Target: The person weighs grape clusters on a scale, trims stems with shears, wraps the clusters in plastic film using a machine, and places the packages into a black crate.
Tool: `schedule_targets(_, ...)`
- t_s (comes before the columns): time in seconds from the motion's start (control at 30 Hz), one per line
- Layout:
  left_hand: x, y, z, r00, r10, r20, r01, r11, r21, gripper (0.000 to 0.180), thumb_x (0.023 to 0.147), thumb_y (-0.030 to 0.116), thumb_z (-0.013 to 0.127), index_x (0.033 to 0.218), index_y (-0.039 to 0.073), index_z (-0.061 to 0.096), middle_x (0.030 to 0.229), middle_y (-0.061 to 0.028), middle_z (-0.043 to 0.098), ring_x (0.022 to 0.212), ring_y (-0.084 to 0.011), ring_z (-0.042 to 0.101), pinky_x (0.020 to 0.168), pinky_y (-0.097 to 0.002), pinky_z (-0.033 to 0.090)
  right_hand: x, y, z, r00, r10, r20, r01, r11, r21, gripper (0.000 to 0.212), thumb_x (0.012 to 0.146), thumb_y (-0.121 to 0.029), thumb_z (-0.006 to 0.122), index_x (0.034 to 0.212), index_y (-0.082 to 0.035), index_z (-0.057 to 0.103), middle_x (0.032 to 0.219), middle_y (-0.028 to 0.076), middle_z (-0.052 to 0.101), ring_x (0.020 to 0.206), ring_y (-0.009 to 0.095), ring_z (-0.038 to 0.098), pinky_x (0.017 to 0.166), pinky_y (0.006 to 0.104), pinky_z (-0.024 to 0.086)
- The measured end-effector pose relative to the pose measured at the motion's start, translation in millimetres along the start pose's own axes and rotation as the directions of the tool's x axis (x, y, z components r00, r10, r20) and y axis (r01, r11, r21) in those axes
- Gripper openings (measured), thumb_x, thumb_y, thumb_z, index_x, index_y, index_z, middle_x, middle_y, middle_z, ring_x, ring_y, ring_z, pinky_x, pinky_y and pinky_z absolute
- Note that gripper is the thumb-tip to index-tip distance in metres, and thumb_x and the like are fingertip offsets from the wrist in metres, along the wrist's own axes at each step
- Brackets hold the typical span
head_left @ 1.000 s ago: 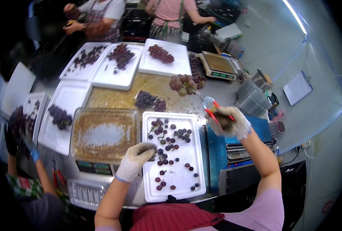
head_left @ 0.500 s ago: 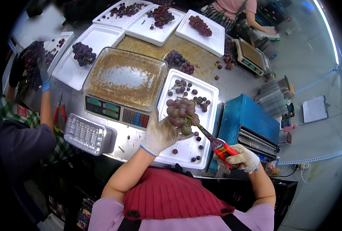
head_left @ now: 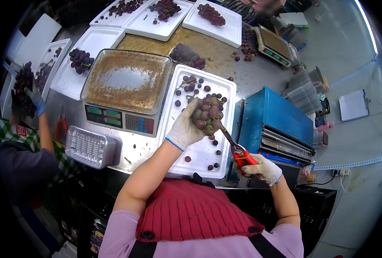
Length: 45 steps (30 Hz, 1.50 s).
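Observation:
My left hand [head_left: 186, 128], in a white knit glove, holds a bunch of reddish-purple grapes [head_left: 205, 113] above a white foam tray [head_left: 167, 154]. One greenish grape hangs at the bunch's lower end. Gloved as well, my right hand [head_left: 265, 169] is closed around red-handled pruning shears [head_left: 241, 155], whose handles stand apart. The tips of the shears reach the bunch's lower right side; whether they touch a stem or a grape cannot be made out. Loose grapes [head_left: 187, 159] and small sprigs lie in the tray beneath.
Left of the tray stands a weighing scale [head_left: 124, 81] with a worn platform; clear plastic boxes [head_left: 90, 147] sit before it. A blue machine [head_left: 281, 124] flanks the right. Foam trays with grapes [head_left: 211, 14] line the back. A co-worker's gloved hand [head_left: 36, 101] holds dark grapes at left.
The shears' handles have spread wider. My left hand's fingers now wrap further up the bunch's side, and the bunch has turned slightly. The whole view has shifted; the co-worker's grapes have moved.

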<state>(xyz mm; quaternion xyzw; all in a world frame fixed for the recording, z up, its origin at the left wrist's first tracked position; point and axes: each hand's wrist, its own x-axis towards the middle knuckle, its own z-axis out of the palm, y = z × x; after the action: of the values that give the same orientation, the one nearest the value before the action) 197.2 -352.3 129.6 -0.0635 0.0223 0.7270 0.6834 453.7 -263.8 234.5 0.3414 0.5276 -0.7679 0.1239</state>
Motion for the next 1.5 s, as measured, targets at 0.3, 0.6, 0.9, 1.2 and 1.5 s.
schedule_targets(0.3,17,8,6,0.988,0.153,-0.008,-0.145,0.949,0.279,0.034,0.093,0.031,0.06,0.117,0.007,0.055,0.101,-0.0074,0.063,0.091,-0.0158,0.064,0.07,-0.0267,0.053,10,28,-5,0.961,-0.11,-0.255,-0.064,0.806,-0.588,0.048,0.078,-0.028,0.071,0.118,-0.007,0.055,0.094,0.012,0.061,0.086,0.025,0.06,0.076,0.0336,0.048)
schedule_targets(0.6,13,13,2,0.975,0.223,0.017,-0.2,0.833,0.515,0.026,0.089,0.023,0.066,0.108,0.009,0.054,0.104,-0.0073,0.061,0.085,-0.0159,0.061,0.069,-0.0265,0.05,26,13,21,0.907,-0.257,-0.333,-0.108,0.622,-0.775,0.049,0.077,-0.03,0.069,0.117,-0.007,0.053,0.096,0.02,0.06,0.089,0.037,0.06,0.079,0.0396,0.048)
schedule_targets(0.9,19,7,-11,0.945,0.327,-0.016,-0.275,0.819,0.503,0.032,0.087,0.004,0.063,0.112,0.009,0.044,0.107,-0.009,0.059,0.091,-0.0208,0.062,0.07,-0.032,0.054,40,28,26,0.876,-0.321,-0.36,-0.063,0.663,-0.746,0.047,0.077,-0.028,0.069,0.116,-0.006,0.054,0.096,0.019,0.06,0.09,0.035,0.062,0.079,0.038,0.049)
schedule_targets(1.2,19,-3,4,0.905,0.424,0.019,-0.348,0.716,0.605,0.03,0.087,0.007,0.063,0.114,0.006,0.049,0.1,-0.0121,0.062,0.088,-0.0224,0.066,0.07,-0.031,0.056,53,41,29,0.866,-0.268,-0.423,-0.07,0.772,-0.632,0.042,0.081,-0.03,0.068,0.113,-0.004,0.056,0.091,0.017,0.061,0.085,0.028,0.063,0.077,0.0362,0.049)
schedule_targets(1.5,30,-2,-23,0.887,0.462,0.008,-0.351,0.661,0.663,0.036,0.087,0.007,0.064,0.119,0.006,0.047,0.103,-0.0105,0.061,0.092,-0.0226,0.064,0.071,-0.0313,0.056,59,34,36,0.823,-0.275,-0.497,-0.182,0.701,-0.69,0.038,0.081,-0.03,0.066,0.106,-0.004,0.058,0.083,0.02,0.062,0.08,0.037,0.063,0.071,0.0414,0.049)
